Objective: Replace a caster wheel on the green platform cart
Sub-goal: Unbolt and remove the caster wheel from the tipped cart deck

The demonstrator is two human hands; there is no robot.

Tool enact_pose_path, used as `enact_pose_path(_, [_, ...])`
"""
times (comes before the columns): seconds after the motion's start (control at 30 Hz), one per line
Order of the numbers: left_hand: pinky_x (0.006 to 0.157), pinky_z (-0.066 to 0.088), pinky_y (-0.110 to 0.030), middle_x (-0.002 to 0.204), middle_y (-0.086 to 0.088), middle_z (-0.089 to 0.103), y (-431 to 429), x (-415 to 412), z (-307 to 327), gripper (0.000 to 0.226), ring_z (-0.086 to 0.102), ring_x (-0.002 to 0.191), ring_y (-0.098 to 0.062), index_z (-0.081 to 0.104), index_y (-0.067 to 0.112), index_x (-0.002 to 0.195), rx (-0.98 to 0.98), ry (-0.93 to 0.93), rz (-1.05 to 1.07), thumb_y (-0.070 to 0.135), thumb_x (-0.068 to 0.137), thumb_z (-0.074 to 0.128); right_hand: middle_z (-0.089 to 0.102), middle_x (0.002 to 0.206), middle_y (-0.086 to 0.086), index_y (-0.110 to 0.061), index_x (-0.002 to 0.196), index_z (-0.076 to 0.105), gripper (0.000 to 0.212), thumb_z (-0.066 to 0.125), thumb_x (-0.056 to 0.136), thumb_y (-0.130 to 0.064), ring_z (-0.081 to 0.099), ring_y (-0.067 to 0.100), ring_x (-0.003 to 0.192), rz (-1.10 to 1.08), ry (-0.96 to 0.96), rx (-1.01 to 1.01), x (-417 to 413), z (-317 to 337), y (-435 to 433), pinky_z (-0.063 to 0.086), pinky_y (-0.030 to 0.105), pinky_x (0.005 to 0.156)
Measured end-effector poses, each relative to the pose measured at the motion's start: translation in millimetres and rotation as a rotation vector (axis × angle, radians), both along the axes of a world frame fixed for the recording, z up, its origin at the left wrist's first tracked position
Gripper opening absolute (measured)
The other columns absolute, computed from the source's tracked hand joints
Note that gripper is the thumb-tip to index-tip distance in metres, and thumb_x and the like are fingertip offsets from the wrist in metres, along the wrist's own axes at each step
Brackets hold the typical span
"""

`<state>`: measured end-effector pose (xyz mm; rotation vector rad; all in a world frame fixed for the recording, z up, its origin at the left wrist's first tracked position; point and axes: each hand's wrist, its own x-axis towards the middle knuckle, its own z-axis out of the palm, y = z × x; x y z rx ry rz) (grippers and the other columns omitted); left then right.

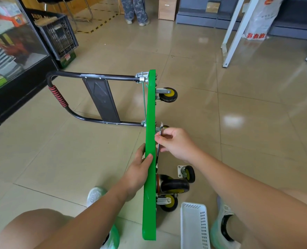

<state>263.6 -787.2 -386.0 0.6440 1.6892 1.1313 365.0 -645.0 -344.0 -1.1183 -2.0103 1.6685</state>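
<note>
On glossy tile (239,105), green cart deck (150,108) stands edgewise; left hand (138,169) clamps it, right hand (176,144) pinches slim metal tool (158,147).

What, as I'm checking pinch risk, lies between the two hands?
Head view: the green platform, on edge, gripped by the left hand; the right hand pinches a metal tool on its wheel side.

The platform cart (149,209) is stood on edge on the floor (239,114), its handle (121,78) extended leftward, and a loose caster (187,174) and a basket (194,227) are placed to its right.
</note>
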Motion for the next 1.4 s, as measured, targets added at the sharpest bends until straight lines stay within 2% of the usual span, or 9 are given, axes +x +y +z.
enact_pose_path(0.2, [0.096, 0.057, -0.040, 0.127, 0.008, 0.063, 4.8, 4.1, -1.8, 0.047, 0.065, 0.112, -0.018, 0.026, 0.046, 0.156, 0.017, -0.004, 0.029, 0.043, 0.110, 0.040, 0.072, 0.093, 0.010, -0.014, 0.101, 0.068, 0.011, 0.061, 0.100, -0.024, 0.073, 0.024, 0.087, -0.045, 0.052, -0.067, -7.0, -1.0, 3.6, 0.064, 0.034, 0.073])
enact_pose_path(0.47, [0.066, 0.042, -0.001, 0.142, 0.013, 0.056, 2.9, 16.8, -6.0, 0.059, 0.061, 0.090, 0.017, 0.013, 0.039, 0.163, 0.034, 0.129, 0.025, 0.039, 0.110, 0.039, 0.072, 0.084, 0.003, -0.019, 0.090, 0.067, 0.010, 0.063, 0.099, -0.022, 0.075, 0.025, 0.081, -0.109, 0.012, -0.048, -13.9, -10.5, 9.8, 0.063, 0.046, 0.079])
enact_pose_path(0.6, [0.066, 0.037, 0.005, 0.128, 0.029, 0.054, 1.9, 17.0, -8.3, 0.060, 0.052, 0.079, 0.033, 0.014, 0.035, 0.164, 0.046, 0.137, 0.019, 0.033, 0.111, 0.041, 0.071, 0.082, 0.005, -0.016, 0.089, 0.066, 0.011, 0.062, 0.099, -0.019, 0.072, 0.022, 0.076, -0.135, 0.027, -0.094, -15.2, -11.2, 9.9, 0.063, 0.047, 0.079])
enact_pose_path(0.7, [0.073, 0.032, 0.010, 0.150, 0.020, 0.048, 2.1, 15.2, -12.5, 0.060, 0.045, 0.091, 0.039, 0.013, 0.036, 0.164, 0.043, 0.136, 0.015, 0.034, 0.111, 0.041, 0.072, 0.084, 0.006, -0.015, 0.089, 0.067, 0.011, 0.064, 0.098, -0.020, 0.074, 0.027, 0.078, -0.149, 0.009, -0.094, -16.4, -11.9, 10.7, 0.063, 0.047, 0.078])
enact_pose_path(1.03, [0.085, 0.034, 0.002, 0.153, 0.022, 0.044, 1.4, 11.5, -19.6, 0.060, 0.045, 0.105, 0.035, 0.014, 0.041, 0.163, 0.063, 0.166, 0.015, 0.038, 0.110, 0.041, 0.073, 0.085, 0.007, -0.015, 0.086, 0.067, 0.013, 0.066, 0.096, -0.023, 0.075, 0.031, 0.075, -0.166, -0.026, -0.095, -20.8, -15.3, 13.2, 0.063, 0.049, 0.075])
enact_pose_path(1.13, [0.080, 0.040, -0.003, 0.144, 0.022, 0.053, 0.7, 12.9, -15.0, 0.058, 0.053, 0.097, 0.028, 0.015, 0.044, 0.162, 0.070, 0.166, 0.017, 0.037, 0.110, 0.041, 0.073, 0.085, 0.007, -0.015, 0.086, 0.067, 0.013, 0.066, 0.096, -0.023, 0.075, 0.030, 0.075, -0.168, -0.025, -0.101, -19.8, -14.1, 13.0, 0.063, 0.048, 0.075])
enact_pose_path(1.2, [0.072, 0.046, -0.006, 0.115, 0.031, 0.064, -0.7, 15.0, -8.9, 0.056, 0.061, 0.080, 0.016, 0.017, 0.048, 0.159, 0.071, 0.181, 0.021, 0.034, 0.110, 0.041, 0.072, 0.086, 0.008, -0.015, 0.086, 0.067, 0.013, 0.066, 0.096, -0.022, 0.075, 0.029, 0.077, -0.171, -0.016, -0.112, -18.7, -13.0, 12.3, 0.064, 0.047, 0.075])
enact_pose_path(1.27, [0.065, 0.045, -0.003, 0.089, 0.036, 0.061, -1.6, 16.6, -2.5, 0.056, 0.057, 0.067, 0.018, 0.016, 0.047, 0.158, 0.066, 0.200, 0.011, 0.030, 0.111, 0.040, 0.072, 0.086, 0.009, -0.014, 0.087, 0.066, 0.012, 0.066, 0.097, -0.020, 0.074, 0.027, 0.078, -0.172, -0.003, -0.125, -18.4, -12.3, 11.8, 0.064, 0.046, 0.074])
enact_pose_path(1.4, [0.063, 0.037, 0.004, 0.105, 0.035, 0.049, -2.1, 18.5, 4.7, 0.055, 0.048, 0.063, 0.030, 0.017, 0.045, 0.160, 0.071, 0.190, -0.004, 0.028, 0.112, 0.038, 0.072, 0.088, 0.010, -0.015, 0.086, 0.066, 0.011, 0.066, 0.096, -0.020, 0.074, 0.029, 0.080, -0.181, -0.013, -0.116, -19.4, -12.9, 11.4, 0.064, 0.045, 0.072])
